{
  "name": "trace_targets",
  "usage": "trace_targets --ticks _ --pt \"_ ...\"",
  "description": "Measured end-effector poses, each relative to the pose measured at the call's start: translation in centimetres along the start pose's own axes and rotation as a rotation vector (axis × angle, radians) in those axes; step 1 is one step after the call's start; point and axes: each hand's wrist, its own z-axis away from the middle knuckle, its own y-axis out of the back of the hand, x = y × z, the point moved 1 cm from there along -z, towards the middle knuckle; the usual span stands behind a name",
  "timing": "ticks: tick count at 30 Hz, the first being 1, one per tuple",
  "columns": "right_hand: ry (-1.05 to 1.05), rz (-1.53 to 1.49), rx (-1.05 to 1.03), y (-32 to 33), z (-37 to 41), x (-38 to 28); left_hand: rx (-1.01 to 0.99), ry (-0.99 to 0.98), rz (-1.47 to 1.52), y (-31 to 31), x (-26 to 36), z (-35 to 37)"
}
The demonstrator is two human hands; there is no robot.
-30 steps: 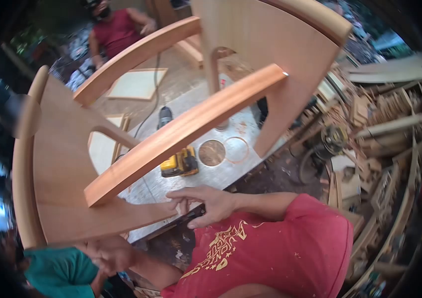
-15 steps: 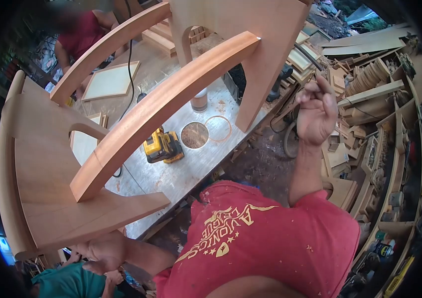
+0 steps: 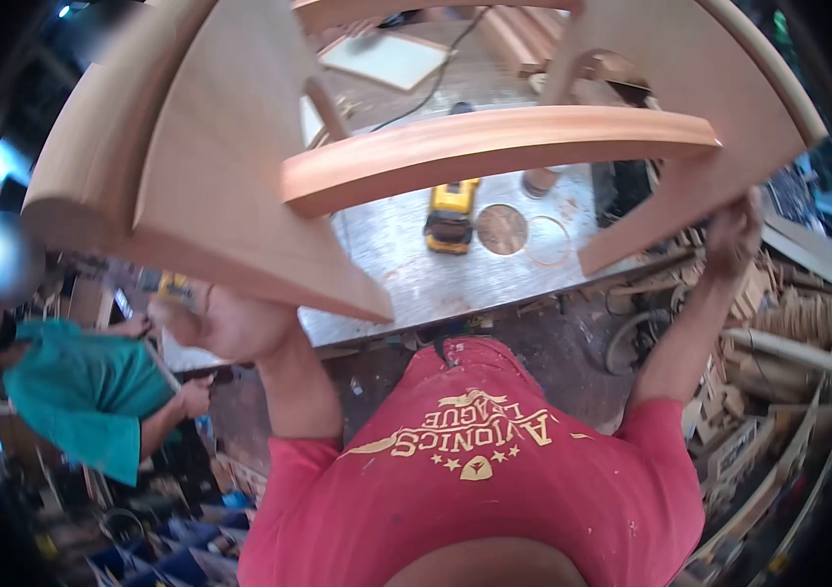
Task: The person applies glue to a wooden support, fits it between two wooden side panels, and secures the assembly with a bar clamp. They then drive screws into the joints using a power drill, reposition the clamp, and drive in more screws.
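A large wooden furniture frame (image 3: 504, 147) is raised in front of me, with two broad side panels joined by curved rails. My left hand (image 3: 240, 323) holds the lower edge of the left side panel (image 3: 220, 186), its thumb stretched to the side and its fingertips hidden by the wood. At the other end, my right hand (image 3: 734, 235) is closed on the outer edge of the right side panel (image 3: 719, 108), fingers partly hidden and slightly blurred. Beneath the frame, a yellow and black power tool (image 3: 452, 215) stands on the metal-topped worktable (image 3: 387, 284).
A round opening (image 3: 502, 230) lies in the tabletop, beside a thin ring (image 3: 548, 241) and a small jar (image 3: 540, 181). Farther back is a pale framed panel (image 3: 387, 59). A person in a green shirt (image 3: 93, 391) works at left. Wood offcuts (image 3: 788, 323) crowd the right.
My right hand has come from free in the air onto the right side panel. The frame has turned and sits more level across my view, as my head view has swung too.
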Motion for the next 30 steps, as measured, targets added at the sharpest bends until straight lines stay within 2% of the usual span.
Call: trace_targets --ticks 2,4,6,13,17,21,25,27,28,30 --pt "0.001 -0.002 0.006 -4.0 0.6 -1.8 -0.020 0.022 0.013 0.2 -0.4 -0.3" --pt "0.028 0.036 0.000 -5.2 0.9 -2.3 0.044 0.008 0.065 -0.2 -0.4 0.0" --pt "0.036 0.049 -0.017 -5.0 0.7 -2.2 0.039 0.052 0.161 -0.6 -0.5 -0.1" --pt "0.067 0.143 -0.001 -4.9 0.6 -1.8 -0.095 0.118 0.178 0.2 -0.3 0.0" --pt "0.050 0.139 -0.020 -4.8 0.7 -1.9 -0.056 0.083 0.026 0.3 -0.2 0.1" --pt "0.036 0.122 0.025 -5.4 0.8 -2.1 -0.053 0.058 0.065 -0.7 -0.9 -0.4" --pt "-0.008 0.053 -0.022 -1.1 0.2 -0.6 0.067 0.045 0.052 -0.2 -0.8 0.0" --pt "0.130 0.149 -0.102 -0.2 0.3 -0.7 0.228 0.086 -0.351 2.5 0.6 2.2" --pt "0.220 0.186 -0.141 0.2 0.3 -0.8 0.195 0.015 -0.548 -0.4 -0.1 1.1" --pt "0.426 0.194 -0.106 -0.9 1.0 -1.5 0.158 -0.070 -0.755 -2.8 -1.7 1.0"
